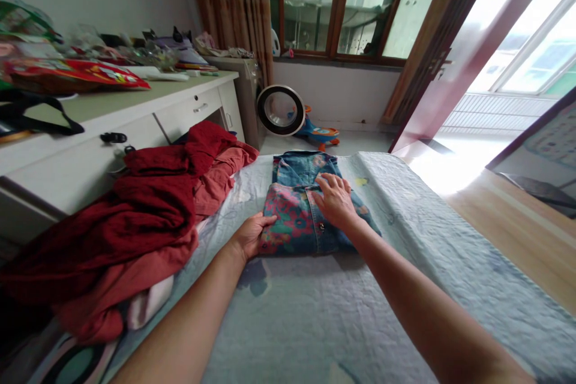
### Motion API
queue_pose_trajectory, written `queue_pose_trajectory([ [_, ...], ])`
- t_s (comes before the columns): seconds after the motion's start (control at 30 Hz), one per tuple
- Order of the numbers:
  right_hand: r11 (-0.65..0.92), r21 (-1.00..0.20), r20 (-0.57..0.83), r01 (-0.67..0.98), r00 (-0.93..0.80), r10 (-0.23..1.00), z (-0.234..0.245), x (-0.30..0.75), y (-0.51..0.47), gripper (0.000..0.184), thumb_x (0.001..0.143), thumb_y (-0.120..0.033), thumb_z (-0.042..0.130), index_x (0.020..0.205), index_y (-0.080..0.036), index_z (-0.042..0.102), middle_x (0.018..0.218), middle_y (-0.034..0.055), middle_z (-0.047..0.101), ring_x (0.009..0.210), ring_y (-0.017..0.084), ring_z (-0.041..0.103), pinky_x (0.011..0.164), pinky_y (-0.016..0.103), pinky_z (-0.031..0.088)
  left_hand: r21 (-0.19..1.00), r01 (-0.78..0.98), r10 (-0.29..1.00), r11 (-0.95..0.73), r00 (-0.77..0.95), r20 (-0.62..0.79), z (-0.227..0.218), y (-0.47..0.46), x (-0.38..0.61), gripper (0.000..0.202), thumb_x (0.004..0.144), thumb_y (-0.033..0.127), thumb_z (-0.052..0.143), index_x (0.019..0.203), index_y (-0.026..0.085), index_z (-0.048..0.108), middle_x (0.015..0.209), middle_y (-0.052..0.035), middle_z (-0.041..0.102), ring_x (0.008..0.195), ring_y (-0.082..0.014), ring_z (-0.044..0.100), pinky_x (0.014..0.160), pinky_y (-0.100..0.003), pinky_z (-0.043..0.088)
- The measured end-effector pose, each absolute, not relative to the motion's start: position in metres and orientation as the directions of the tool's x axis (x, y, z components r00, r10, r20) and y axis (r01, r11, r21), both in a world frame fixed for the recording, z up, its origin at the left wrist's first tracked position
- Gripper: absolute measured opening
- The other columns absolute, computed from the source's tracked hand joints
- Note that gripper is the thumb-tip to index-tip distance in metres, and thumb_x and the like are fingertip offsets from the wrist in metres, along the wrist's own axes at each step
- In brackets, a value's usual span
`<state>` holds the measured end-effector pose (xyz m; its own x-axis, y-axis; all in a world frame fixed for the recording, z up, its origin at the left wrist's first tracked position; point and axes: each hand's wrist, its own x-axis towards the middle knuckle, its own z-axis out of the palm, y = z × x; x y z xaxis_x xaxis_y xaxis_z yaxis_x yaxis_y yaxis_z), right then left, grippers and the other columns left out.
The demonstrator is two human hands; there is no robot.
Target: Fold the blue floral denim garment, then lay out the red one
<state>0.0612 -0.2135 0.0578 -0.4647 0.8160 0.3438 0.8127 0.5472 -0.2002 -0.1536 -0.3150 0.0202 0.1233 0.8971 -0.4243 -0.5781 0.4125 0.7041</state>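
A: ok ppl, L to R pls, why's everything sitting where it is??

B: far L = desk [180, 89], shiny red packet [76, 75] on top w/ other clutter, prob just parked there. Next, dark red cloth [162, 192] heaped over paler red fabric [216, 183] along the L side of the bed cover [288, 312]. Imo that leaves the middle as working room.

A: & the L hand?

B: L hand [254, 235] has hold of the L edge of a floral denim garment [290, 210]. Thumb's on top, other fingers mostly hidden, prob tucked under. TBH looks like a pinch so the layers don't slide.

A: where's the garment exactly?

B: mid bed cover, lying flat btwn the arms, collar end pointing away from the person, a layer doubled over the front. Right in front, prob so both hands reach it easily.

A: R hand?

B: R hand [335, 199] is palm down on it, fingers a bit spread toward the collar. Not clenched afaict, but can't tell if the fingertips nip any cloth. My guess: it's weighing the top layer down flat.

A: anything further R?

B: yep, dark red door [472, 60], bright light beside it.
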Motion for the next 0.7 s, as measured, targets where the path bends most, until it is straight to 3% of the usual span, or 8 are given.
queue_pose_trajectory([
  [0.17, 0.526, -0.283, 0.081, 0.802, -0.527, 0.846, 0.037, 0.06, -0.236, 0.056, 0.096, -0.053, 0.038, 0.147, -0.029, 0.039, 0.157, 0.0074, 0.031, 0.143, 0.03, 0.024, 0.113, 0.055, 0.017, 0.771, -0.515, 0.917, 0.374, 0.083, -0.39, 0.021, -0.316, -0.149, 0.073, 0.075, 0.009, 0.062, 0.14, 0.021, 0.031, 0.096, -0.0097, 0.071, 0.054, -0.0223, 0.07, 0.048, -0.034, 0.059],
  [0.27, 0.504, -0.308, 0.035, 0.807, -0.52, 0.854, 0.026, 0.059, -0.235, 0.059, 0.096, -0.053, 0.037, 0.15, -0.03, 0.033, 0.16, 0.0065, 0.024, 0.145, 0.029, 0.02, 0.114, 0.056, 0.015, 0.859, -0.413, 0.94, 0.302, -0.02, -0.341, 0.022, -0.317, -0.144, 0.08, 0.071, 0.007, 0.064, 0.142, 0.023, 0.031, 0.101, -0.0087, 0.07, 0.066, -0.023, 0.072, 0.061, -0.038, 0.061],
  [0.33, 0.504, -0.325, 0.031, 0.8, -0.523, 0.852, 0.026, 0.06, -0.231, 0.059, 0.096, -0.053, 0.038, 0.149, -0.03, 0.035, 0.16, 0.0066, 0.024, 0.145, 0.029, 0.021, 0.114, 0.056, 0.016, 0.949, -0.213, 0.949, 0.233, -0.163, -0.269, 0.023, -0.318, -0.141, 0.08, 0.069, 0.007, 0.065, 0.142, 0.022, 0.034, 0.105, -0.0093, 0.068, 0.081, -0.0248, 0.072, 0.074, -0.04, 0.06],
  [0.4, 0.524, -0.371, 0.038, 0.766, -0.552, 0.833, 0.031, 0.065, -0.224, 0.055, 0.096, -0.051, 0.038, 0.146, -0.028, 0.041, 0.157, 0.0077, 0.032, 0.143, 0.028, 0.028, 0.114, 0.051, 0.021, 0.982, 0.111, 0.937, 0.153, -0.332, -0.109, 0.023, -0.319, -0.14, 0.081, 0.067, 0.005, 0.066, 0.141, 0.018, 0.037, 0.111, -0.0117, 0.066, 0.099, -0.0284, 0.068, 0.088, -0.042, 0.055],
  [0.5, 0.548, -0.451, 0.138, 0.705, -0.551, 0.823, 0.042, 0.084, -0.206, 0.046, 0.097, -0.044, 0.037, 0.133, -0.021, 0.055, 0.139, 0.0104, 0.054, 0.13, 0.022, 0.047, 0.108, 0.039, 0.034, 0.783, 0.621, 0.882, 0.042, -0.392, 0.263, 0.029, -0.323, -0.135, 0.071, 0.07, 0.003, 0.061, 0.137, 0.015, 0.045, 0.128, -0.0184, 0.057, 0.121, -0.0351, 0.055, 0.103, -0.049, 0.043],
  [0.57, 0.44, -0.436, 0.254, 0.785, -0.362, 0.897, 0.049, 0.104, -0.19, 0.043, 0.092, -0.039, 0.046, 0.127, -0.017, 0.059, 0.131, 0.0139, 0.058, 0.123, 0.025, 0.052, 0.106, 0.039, 0.037, 0.567, 0.823, 0.854, -0.046, -0.262, 0.45, 0.036, -0.327, -0.127, 0.06, 0.077, 0.006, 0.056, 0.135, 0.016, 0.049, 0.14, -0.0191, 0.048, 0.129, -0.0354, 0.047, 0.108, -0.052, 0.036],
  [0.63, 0.236, -0.413, 0.256, 0.88, -0.136, 0.957, 0.052, 0.126, -0.174, 0.042, 0.085, -0.034, 0.055, 0.121, -0.014, 0.062, 0.125, 0.0177, 0.06, 0.119, 0.03, 0.053, 0.102, 0.042, 0.039, 0.419, 0.894, 0.857, -0.16, -0.085, 0.508, 0.046, -0.332, -0.114, 0.051, 0.085, 0.011, 0.052, 0.135, 0.018, 0.05, 0.145, -0.0162, 0.046, 0.132, -0.0324, 0.044, 0.111, -0.052, 0.032],
  [0.7, 0.067, -0.463, 0.139, 0.884, -0.002, 0.99, 0.052, 0.143, -0.16, 0.04, 0.08, -0.033, 0.061, 0.113, -0.011, 0.065, 0.113, 0.0197, 0.064, 0.11, 0.033, 0.058, 0.093, 0.042, 0.045, 0.362, 0.897, 0.885, -0.253, 0.063, 0.462, 0.055, -0.333, -0.097, 0.042, 0.091, 0.019, 0.049, 0.133, 0.021, 0.054, 0.145, -0.0134, 0.047, 0.135, -0.0304, 0.041, 0.114, -0.051, 0.028],
])
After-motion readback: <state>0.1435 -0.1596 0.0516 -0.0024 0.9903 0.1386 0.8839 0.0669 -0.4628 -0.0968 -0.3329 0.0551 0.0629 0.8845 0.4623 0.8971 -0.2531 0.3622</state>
